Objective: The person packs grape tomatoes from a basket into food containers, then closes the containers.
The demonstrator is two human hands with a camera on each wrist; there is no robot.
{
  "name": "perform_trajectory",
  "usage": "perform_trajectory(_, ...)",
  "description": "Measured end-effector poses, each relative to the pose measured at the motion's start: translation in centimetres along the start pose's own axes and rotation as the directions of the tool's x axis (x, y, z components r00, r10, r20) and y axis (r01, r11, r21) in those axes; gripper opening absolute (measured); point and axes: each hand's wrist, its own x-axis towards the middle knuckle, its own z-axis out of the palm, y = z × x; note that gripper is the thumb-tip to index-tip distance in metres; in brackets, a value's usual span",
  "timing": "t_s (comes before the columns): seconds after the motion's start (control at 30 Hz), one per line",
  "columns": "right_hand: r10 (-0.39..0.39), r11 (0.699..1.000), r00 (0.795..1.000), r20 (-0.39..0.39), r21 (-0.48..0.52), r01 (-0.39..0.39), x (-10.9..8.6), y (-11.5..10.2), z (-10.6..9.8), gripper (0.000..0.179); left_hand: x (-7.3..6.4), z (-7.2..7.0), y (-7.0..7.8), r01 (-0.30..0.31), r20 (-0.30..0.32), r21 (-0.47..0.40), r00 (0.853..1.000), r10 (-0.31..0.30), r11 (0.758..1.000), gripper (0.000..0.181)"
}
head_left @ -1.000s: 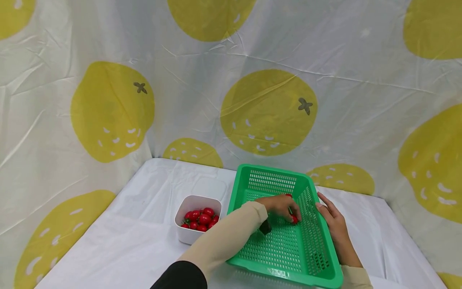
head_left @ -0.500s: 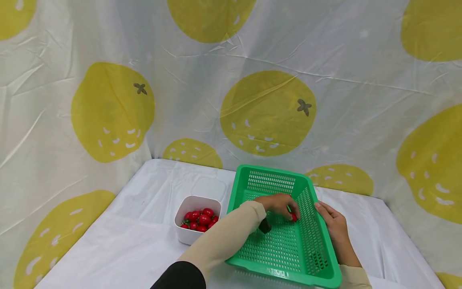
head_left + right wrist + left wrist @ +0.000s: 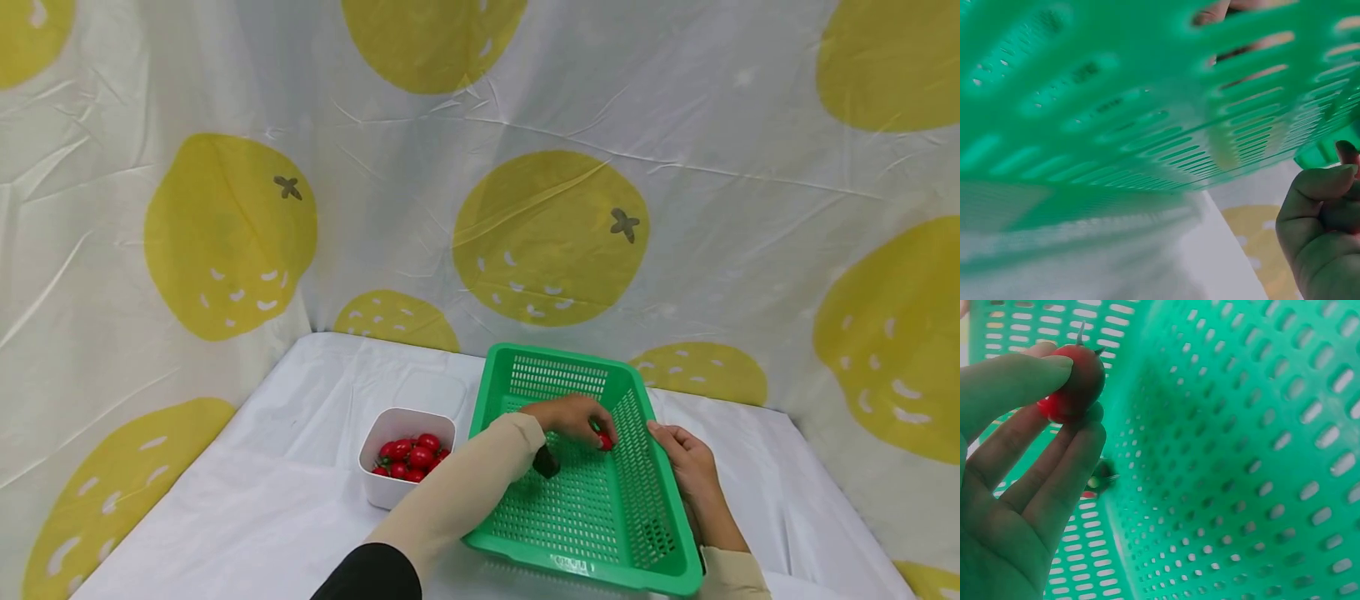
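My left hand (image 3: 573,418) reaches into the green plastic basket (image 3: 585,571) and pinches a red cherry tomato (image 3: 604,441) near its right wall. The left wrist view shows this cherry tomato (image 3: 1079,384) between thumb and fingertips, its green stem pointing up. Behind the fingers, another cherry tomato (image 3: 1100,478) lies low in the basket, partly hidden. My right hand (image 3: 693,471) holds the basket's right rim, thumb on top. In the right wrist view that hand (image 3: 1322,231) has curled fingers, partly cut off by the frame edge.
Left of the basket, a white square container (image 3: 386,492) holds several cherry tomatoes (image 3: 420,457). A pale translucent lid (image 3: 431,392) lies behind it. White cloth covers the table (image 3: 285,483); a lemon-patterned curtain (image 3: 390,183) hangs behind and at the sides.
My left hand has risen slightly with the cherry tomato. The right hand's fingers, straighter before, are now more curled beside the rim. The head view has shifted slightly.
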Motion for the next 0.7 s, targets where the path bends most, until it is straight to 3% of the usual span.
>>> perform_trajectory(0.3,-0.012,0.99,0.999,0.052,-0.137,0.019,0.0,0.1,-0.7,0.04,-1.3,-1.5,1.1,-0.055,-0.076,-0.053,0.996,0.051,0.997,0.023)
perform_trajectory(0.43,-0.023,0.981,0.996,0.081,-0.189,0.037,0.3,0.2,-0.8,0.039,-2.7,-2.3,1.6,-0.09,-0.092,-0.109,0.992,0.08,0.99,0.024)
perform_trajectory(0.6,-0.076,0.966,0.986,0.15,-0.234,0.11,0.5,0.4,-0.9,0.067,-5.2,-3.8,2.2,-0.127,-0.101,-0.141,0.988,0.114,0.982,0.024)
perform_trajectory(0.7,-0.126,0.96,0.975,0.183,-0.224,0.166,0.4,0.6,-1.0,0.069,-6.6,-4.7,2.2,-0.147,-0.111,-0.137,0.985,0.132,0.98,0.024)
